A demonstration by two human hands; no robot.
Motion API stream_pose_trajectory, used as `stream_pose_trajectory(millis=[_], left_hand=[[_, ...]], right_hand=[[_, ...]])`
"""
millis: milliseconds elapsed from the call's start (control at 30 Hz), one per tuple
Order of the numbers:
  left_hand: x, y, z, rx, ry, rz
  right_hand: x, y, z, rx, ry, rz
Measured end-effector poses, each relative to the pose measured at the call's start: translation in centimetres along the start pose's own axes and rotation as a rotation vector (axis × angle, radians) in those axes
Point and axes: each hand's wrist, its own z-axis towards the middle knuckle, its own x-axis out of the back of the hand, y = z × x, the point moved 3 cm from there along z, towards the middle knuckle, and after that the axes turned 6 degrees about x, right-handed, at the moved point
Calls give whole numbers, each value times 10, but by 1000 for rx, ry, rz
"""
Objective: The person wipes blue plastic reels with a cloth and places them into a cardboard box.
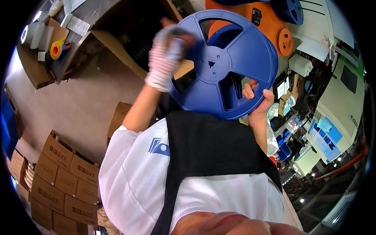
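Note:
A stack of several large blue plastic reels (pixel 250 55) is held up in front of my chest, its face turned toward the view. My right hand (pixel 259 101), bare, grips the lower right rim, with the thumb outside and fingers coming through a cut-out. At the upper left rim is my left hand (pixel 164 58), in a white striped glove. Motion smears its fingers, so whether they hold the rim cannot be made out. Behind that hand stands an open cardboard box (pixel 117 51) with dark ribbed contents (pixel 139 49).
An orange surface (pixel 270 25) at the top carries a black device (pixel 256 16), a small orange reel (pixel 285 42) and another blue reel (pixel 290 11). Tape (pixel 58 49) lies on a bench at upper left. Stacked cartons (pixel 64 180) stand at lower left; a white container (pixel 300 65) is at right.

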Motion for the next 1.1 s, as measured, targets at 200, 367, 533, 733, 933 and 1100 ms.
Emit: stream_pose_trajectory(millis=[200,367,533,733,933,1100], left_hand=[[-121,39,-53,-698,-458,134],[-102,-1,-17,-422,-287,148],[-119,29,-17,-542,-412,213],[-127,39,-41,-844,-400,512],[-13,-35,20,-450,7,455],[81,-53,1,146,320,-176]], right_hand=[[14,-2,-7,-14,289,-139],[-8,2,-6,-28,32,-59],[0,0,-6,-53,-9,-128],[-4,3,-6,-25,83,-112],[5,-2,-10,82,79,-4],[21,-9,4,84,15,175]])
